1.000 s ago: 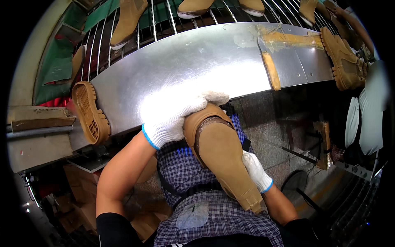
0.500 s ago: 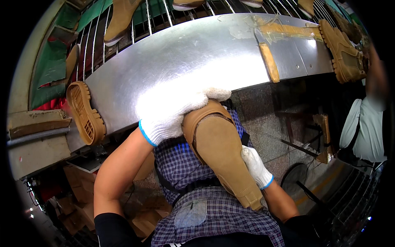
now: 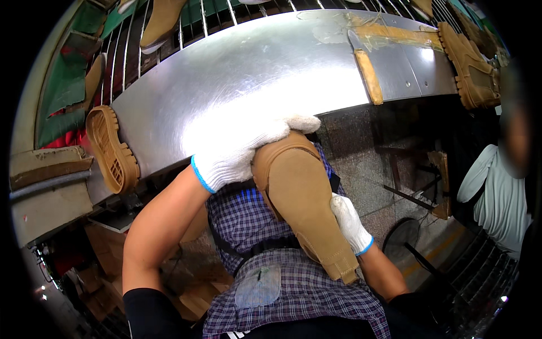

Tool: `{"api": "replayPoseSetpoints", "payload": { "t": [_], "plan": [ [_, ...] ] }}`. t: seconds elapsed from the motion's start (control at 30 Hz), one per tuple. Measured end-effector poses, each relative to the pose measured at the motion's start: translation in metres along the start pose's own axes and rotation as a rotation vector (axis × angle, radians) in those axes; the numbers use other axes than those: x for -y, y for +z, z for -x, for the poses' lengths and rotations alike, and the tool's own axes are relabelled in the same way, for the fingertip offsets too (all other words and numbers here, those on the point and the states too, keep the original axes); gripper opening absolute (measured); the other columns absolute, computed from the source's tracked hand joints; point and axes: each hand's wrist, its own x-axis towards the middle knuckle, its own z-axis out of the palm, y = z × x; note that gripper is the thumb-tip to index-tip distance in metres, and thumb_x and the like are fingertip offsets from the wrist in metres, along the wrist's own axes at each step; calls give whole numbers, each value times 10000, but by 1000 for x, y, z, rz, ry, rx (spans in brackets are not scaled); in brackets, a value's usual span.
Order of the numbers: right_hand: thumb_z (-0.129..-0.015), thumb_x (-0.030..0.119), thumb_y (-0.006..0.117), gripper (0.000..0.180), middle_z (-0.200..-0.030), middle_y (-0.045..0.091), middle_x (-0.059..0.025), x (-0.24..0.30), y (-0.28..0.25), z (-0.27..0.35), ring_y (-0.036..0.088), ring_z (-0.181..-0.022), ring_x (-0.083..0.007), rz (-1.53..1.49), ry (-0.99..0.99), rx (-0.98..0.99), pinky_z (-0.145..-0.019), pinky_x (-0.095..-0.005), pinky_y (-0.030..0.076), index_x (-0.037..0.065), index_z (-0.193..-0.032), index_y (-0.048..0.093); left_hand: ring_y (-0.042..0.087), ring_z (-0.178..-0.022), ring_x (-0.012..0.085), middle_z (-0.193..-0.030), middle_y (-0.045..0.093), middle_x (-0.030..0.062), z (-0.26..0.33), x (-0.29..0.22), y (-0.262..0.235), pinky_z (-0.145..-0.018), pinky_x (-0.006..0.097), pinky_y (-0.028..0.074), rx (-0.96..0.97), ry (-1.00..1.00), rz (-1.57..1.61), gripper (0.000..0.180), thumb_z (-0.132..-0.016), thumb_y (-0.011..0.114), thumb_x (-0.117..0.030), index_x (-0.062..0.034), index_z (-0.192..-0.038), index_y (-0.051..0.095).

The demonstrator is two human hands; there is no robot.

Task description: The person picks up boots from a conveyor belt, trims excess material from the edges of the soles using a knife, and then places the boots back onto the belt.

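A tan boot (image 3: 299,198) hangs over my lap, its toe end pointing away from me and its shaft towards me. A brown rubber sole edge (image 3: 286,146) wraps round the toe end and lies close against the suede. In a white knit glove with a blue cuff, my left hand (image 3: 248,148) is closed over that far end, fingers pressed across the rim. My right hand (image 3: 349,223), gloved the same way, grips the boot's right side; its fingertips are hidden beneath the boot.
A shiny metal bench (image 3: 237,73) curves across ahead. On it lie a loose tan sole (image 3: 111,150) at left, a knife with a taped handle (image 3: 368,76), and another tan boot (image 3: 468,68) at right. Behind runs a wire rack (image 3: 203,17) with boots. Another person's pale sleeve (image 3: 491,186) shows at right.
The gap between the sole edge and the boot's toe has narrowed. Both hands keep their hold, with the boot shifted slightly. The bench sits a little higher in view.
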Motion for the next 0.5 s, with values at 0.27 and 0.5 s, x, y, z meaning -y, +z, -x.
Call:
{"api": "replayPoseSetpoints", "payload": {
  "t": [0.27, 0.5],
  "plan": [
    [-1158, 409, 481, 498, -1078, 743, -71, -24, -4, 0, 672, -942, -126, 2, -69, -58, -850, -306, 556, -39, -1202, 694, 487, -1499, 384, -1645, 452, 273, 9, 33, 21, -1251, 505, 412, -156, -28, 262, 715, -1100, 529, -438, 56, -1605, 423],
    [-1137, 391, 542, 437, -1036, 727, -43, 9, 3, -19, 634, -943, -99, 55, -158, -6, -844, -304, 545, -18, -1148, 697, 446, -1526, 389, -1701, 372, 255, 22, 20, 30, -1281, 491, 358, -119, 131, 315, 777, -1118, 476, -476, 21, -1680, 272]
  ]
}}
